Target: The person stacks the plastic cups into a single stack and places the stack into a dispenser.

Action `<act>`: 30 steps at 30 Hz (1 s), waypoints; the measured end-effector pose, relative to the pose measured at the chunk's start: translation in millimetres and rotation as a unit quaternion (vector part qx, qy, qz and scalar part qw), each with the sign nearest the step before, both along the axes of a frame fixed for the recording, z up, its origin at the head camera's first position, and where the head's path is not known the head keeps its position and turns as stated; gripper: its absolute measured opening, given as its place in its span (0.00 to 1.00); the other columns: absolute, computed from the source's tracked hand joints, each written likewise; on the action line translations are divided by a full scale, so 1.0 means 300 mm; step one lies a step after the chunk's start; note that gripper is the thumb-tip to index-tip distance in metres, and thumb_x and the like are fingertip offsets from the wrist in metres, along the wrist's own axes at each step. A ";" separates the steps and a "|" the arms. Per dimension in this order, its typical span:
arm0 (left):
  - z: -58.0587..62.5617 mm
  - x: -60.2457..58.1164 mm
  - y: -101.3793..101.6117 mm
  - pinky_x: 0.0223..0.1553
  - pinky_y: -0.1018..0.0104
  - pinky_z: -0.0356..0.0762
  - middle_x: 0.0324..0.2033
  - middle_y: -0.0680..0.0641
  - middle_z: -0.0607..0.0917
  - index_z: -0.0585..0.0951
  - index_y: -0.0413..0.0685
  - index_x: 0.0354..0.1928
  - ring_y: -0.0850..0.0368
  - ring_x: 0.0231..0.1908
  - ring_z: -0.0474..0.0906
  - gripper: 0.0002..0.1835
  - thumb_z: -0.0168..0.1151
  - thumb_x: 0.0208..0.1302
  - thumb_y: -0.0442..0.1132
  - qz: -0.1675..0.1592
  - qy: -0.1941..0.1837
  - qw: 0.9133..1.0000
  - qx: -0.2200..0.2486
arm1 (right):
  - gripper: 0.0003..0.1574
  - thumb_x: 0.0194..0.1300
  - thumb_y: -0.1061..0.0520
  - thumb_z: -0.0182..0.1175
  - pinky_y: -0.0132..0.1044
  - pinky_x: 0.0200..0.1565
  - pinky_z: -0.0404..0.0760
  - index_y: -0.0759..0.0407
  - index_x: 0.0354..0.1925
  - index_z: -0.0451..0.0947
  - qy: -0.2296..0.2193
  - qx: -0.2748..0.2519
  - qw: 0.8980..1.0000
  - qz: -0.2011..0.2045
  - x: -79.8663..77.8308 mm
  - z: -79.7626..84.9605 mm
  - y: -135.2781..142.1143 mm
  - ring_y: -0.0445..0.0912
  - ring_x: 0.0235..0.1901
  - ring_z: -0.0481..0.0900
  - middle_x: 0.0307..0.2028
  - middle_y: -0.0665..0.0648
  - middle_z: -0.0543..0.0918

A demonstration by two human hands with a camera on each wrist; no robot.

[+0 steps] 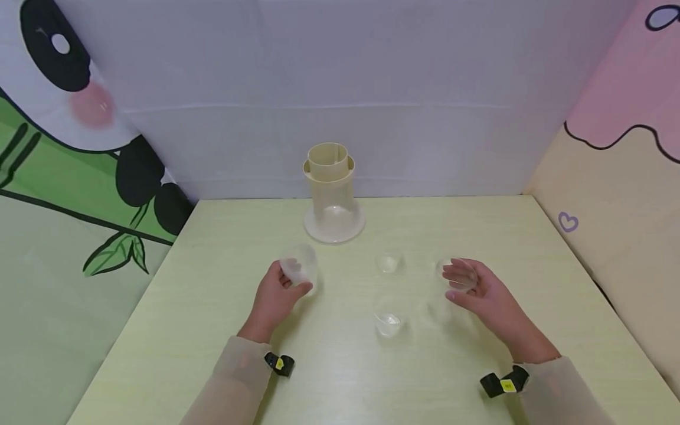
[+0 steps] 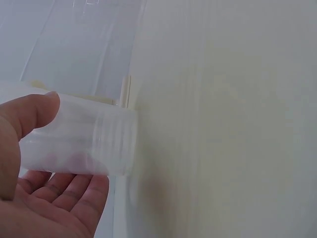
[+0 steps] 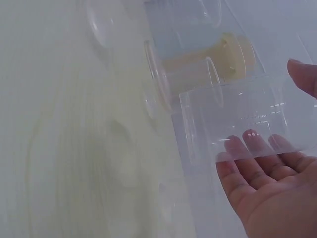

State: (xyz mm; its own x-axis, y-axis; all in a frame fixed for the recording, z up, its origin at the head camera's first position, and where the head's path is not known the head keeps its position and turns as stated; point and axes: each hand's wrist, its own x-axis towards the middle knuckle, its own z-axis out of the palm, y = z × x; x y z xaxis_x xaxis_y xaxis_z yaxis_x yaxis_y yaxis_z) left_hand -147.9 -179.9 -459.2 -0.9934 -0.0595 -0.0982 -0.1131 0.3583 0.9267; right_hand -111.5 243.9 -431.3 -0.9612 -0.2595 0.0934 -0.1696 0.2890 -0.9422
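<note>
My left hand (image 1: 273, 304) grips a frosted plastic cup (image 1: 300, 264), thumb on the near side and fingers round the other. In the left wrist view, ridges show near the end of this cup (image 2: 106, 134) that faces the tabletop. On the right, a clear plastic cup (image 1: 462, 277) is held between the thumb and fingers of my right hand (image 1: 491, 301). Its fingers (image 3: 247, 181) show partly through the transparent wall in the right wrist view. Between the hands, two more clear cups stand on the table, one farther back (image 1: 389, 261) and one nearer (image 1: 389, 321).
At the back of the pale wooden table (image 1: 334, 378) stands a cream-coloured, tube-shaped holder (image 1: 332, 192) on a round whitish base (image 1: 334, 233). A pale cloth backdrop (image 1: 340, 71) rises behind it. Printed cartoon panels flank the table on both sides.
</note>
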 end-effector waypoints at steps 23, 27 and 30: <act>0.003 -0.001 0.010 0.66 0.49 0.72 0.68 0.37 0.74 0.66 0.39 0.68 0.42 0.68 0.71 0.36 0.74 0.63 0.36 0.000 0.003 1.000 -0.007 | 0.41 0.70 0.56 0.68 0.34 0.59 0.79 0.58 0.73 0.60 -0.021 -0.048 0.996 0.071 -0.148 0.193 -0.203 0.57 0.69 0.69 0.68 0.57 0.73; 0.006 0.001 0.007 0.66 0.49 0.72 0.68 0.38 0.74 0.65 0.40 0.68 0.42 0.68 0.71 0.36 0.74 0.63 0.37 0.003 0.003 1.000 -0.012 | 0.42 0.70 0.54 0.69 0.40 0.61 0.79 0.55 0.73 0.61 -0.030 -0.055 0.995 0.076 -0.177 0.221 -0.250 0.53 0.69 0.70 0.68 0.55 0.73; 0.007 0.001 0.005 0.67 0.50 0.72 0.68 0.38 0.74 0.65 0.40 0.68 0.43 0.69 0.70 0.36 0.74 0.63 0.37 0.004 0.001 1.000 -0.010 | 0.42 0.69 0.53 0.69 0.46 0.63 0.77 0.53 0.74 0.61 -0.032 -0.062 0.994 0.083 -0.192 0.241 -0.286 0.50 0.68 0.71 0.67 0.53 0.73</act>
